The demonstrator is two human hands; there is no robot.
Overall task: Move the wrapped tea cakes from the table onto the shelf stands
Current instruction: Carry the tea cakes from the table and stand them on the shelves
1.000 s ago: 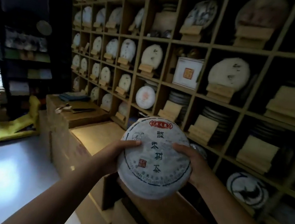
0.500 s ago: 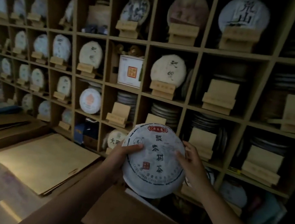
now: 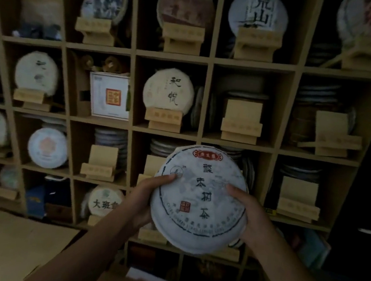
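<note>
Held upright before the shelf point(image 3: 164, 133), the wrapped tea cake point(image 3: 199, 199) looks stiff, dense and paper-slick, so left hand point(image 3: 143, 201) at nine o'clock and right hand point(image 3: 251, 215) at three rightly curl their fingers round its rim.

Tea shop or tea storeroom. Wooden cubby shelf point(image 3: 205, 100) covers the wall, with paper-wrapped tea cakes point(image 3: 168, 90) upright on small wooden stands point(image 3: 241, 124), several stands bare. Stacked cakes point(image 3: 112, 137) behind, boxed tea point(image 3: 109, 95) in one cubby.
</note>
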